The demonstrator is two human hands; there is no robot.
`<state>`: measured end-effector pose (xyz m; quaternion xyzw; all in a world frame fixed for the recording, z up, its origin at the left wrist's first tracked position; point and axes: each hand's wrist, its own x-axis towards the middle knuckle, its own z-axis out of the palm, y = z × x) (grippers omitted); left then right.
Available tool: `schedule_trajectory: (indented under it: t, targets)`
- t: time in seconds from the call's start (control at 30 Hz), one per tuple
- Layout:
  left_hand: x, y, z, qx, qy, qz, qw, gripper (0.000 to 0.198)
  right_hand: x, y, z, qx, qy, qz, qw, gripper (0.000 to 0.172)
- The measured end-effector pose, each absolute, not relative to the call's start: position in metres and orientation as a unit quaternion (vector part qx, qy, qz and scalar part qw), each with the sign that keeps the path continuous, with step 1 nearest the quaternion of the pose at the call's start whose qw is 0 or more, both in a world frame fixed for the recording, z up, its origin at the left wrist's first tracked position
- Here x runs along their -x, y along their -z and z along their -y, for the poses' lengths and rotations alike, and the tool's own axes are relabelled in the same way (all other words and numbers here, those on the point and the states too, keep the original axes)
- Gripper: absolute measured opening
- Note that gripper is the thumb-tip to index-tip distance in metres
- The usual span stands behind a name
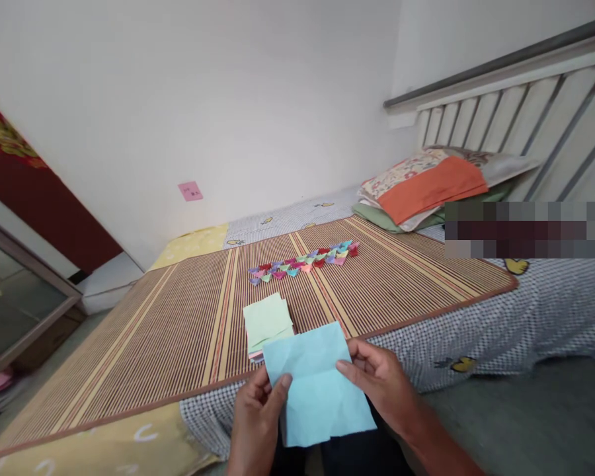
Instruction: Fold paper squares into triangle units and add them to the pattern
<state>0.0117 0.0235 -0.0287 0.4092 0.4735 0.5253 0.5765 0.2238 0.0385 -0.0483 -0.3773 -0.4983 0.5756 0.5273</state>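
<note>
Between my hands is a square sheet of light blue paper [317, 390], opened out and marked with fold creases. My left hand [260, 403] pinches its left edge, thumb on top and fingers underneath. On the opposite edge, my right hand [377, 377] grips the sheet the same way. Just beyond the blue sheet lies a stack of paper squares [268, 324] with pale green on top, partly covered by the sheet. Farther back, several small folded paper pieces [302, 262] in many colours form a long band on the mat.
A striped bamboo mat [173, 330] covers the bed. Pillows [426, 185] are piled at the right by a white slatted headboard [506, 112]. A checked sheet [456, 337] hangs over the front edge. A pink note [191, 191] is on the wall; a glass-fronted cabinet [14, 291] stands left.
</note>
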Motion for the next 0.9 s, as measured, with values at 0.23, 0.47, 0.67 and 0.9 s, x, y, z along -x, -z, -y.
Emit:
schedule_trajectory:
  t: [0.23, 0.47, 0.67, 0.9]
  targets:
    - [0.000, 0.021, -0.015, -0.380, -0.495, -0.477, 0.619, 0.024, -0.227, 0.042, -0.038, 0.399, -0.555, 0.482, 0.548, 0.012]
    - [0.012, 0.016, -0.011, -0.488, -0.507, -0.486, 0.518, 0.027, -0.225, 0.039, -0.036, 0.390, -0.583, 0.463, 0.542, 0.011]
    - [0.013, 0.010, -0.006, -0.560, -0.500, -0.510, 0.420, 0.027, -0.221, 0.028, -0.031, 0.406, -0.599, 0.419, 0.548, 0.033]
    - [0.002, 0.001, 0.004, -0.543, -0.536, -0.526, 0.376, 0.017, -0.225, 0.017, -0.029, 0.401, -0.548, 0.562, 0.472, 0.032]
